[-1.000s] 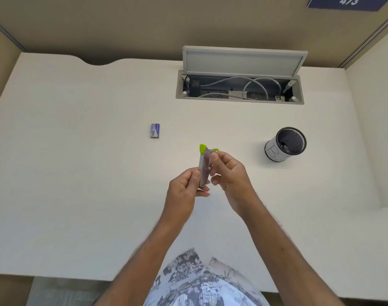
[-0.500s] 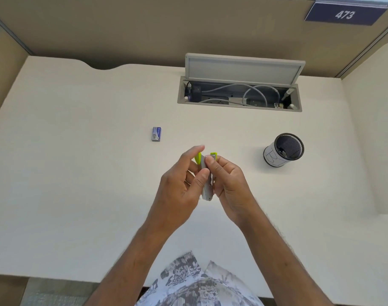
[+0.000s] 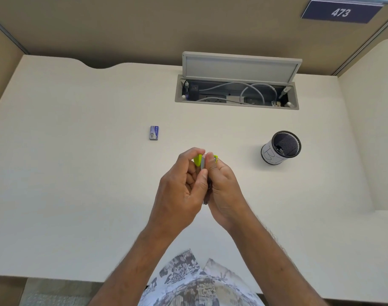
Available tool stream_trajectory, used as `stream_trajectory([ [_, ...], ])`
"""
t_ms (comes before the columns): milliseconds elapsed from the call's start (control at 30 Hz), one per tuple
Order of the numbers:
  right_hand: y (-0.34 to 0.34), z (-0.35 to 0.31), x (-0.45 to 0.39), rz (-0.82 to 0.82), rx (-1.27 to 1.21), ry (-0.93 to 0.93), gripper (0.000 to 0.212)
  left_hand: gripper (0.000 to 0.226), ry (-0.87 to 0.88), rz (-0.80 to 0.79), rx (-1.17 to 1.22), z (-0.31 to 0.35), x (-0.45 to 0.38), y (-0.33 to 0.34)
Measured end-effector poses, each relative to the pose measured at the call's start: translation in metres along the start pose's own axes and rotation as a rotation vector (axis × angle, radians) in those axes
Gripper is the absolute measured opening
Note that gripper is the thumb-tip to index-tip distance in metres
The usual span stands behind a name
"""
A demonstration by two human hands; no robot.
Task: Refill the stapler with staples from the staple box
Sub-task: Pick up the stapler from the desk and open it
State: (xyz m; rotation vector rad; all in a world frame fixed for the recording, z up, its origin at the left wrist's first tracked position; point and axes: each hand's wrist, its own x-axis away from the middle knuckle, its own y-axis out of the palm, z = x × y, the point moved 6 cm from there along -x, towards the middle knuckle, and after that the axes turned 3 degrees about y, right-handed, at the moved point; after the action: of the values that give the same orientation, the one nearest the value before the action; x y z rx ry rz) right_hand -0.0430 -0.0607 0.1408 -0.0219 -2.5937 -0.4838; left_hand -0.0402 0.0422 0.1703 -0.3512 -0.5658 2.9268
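Both the left hand (image 3: 182, 186) and right hand (image 3: 221, 186) grip the small stapler (image 3: 202, 162) above the counter (image 3: 78, 195); forcing it open could make it slip, and the staple box (image 3: 153, 132) lies well apart

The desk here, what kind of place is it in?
Probably an office cubicle or study carrel: fabric partition walls with a number sign, a desk with an open cable box, and a mesh pen cup.

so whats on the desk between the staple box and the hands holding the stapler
Nothing: in the head view only bare desk lies between the staple box and the left hand gripping the stapler.
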Motion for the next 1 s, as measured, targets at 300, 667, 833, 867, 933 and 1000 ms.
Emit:
stream_trajectory([
  [300, -0.02, -0.007, -0.012, 0.047, -0.356, 0.013, 0.03, 0.031, 0.091, 0.162, 0.028, 0.016, 0.007, -0.016],
  [667, -0.028, -0.015, -0.019, 0.039, -0.357, -0.045, 0.055, 0.062, 0.247, 0.186, 0.261, 0.026, 0.024, -0.022],
  [833, -0.033, -0.017, -0.019, 0.051, -0.279, -0.075, 0.042, 0.051, -0.157, 0.11, 0.535, 0.005, 0.027, -0.007],
  [867, -0.035, -0.017, -0.019, 0.056, -0.255, -0.075, 0.04, 0.042, -0.235, 0.083, 0.577, 0.0, 0.028, -0.003],
  [933, -0.038, -0.018, -0.018, 0.057, -0.213, -0.076, 0.037, 0.031, -0.33, 0.007, 0.643, -0.003, 0.029, 0.004],
  [1000, -0.04, -0.019, -0.018, 0.049, -0.196, -0.08, 0.036, 0.026, -0.365, -0.058, 0.677, -0.004, 0.029, 0.008],
])
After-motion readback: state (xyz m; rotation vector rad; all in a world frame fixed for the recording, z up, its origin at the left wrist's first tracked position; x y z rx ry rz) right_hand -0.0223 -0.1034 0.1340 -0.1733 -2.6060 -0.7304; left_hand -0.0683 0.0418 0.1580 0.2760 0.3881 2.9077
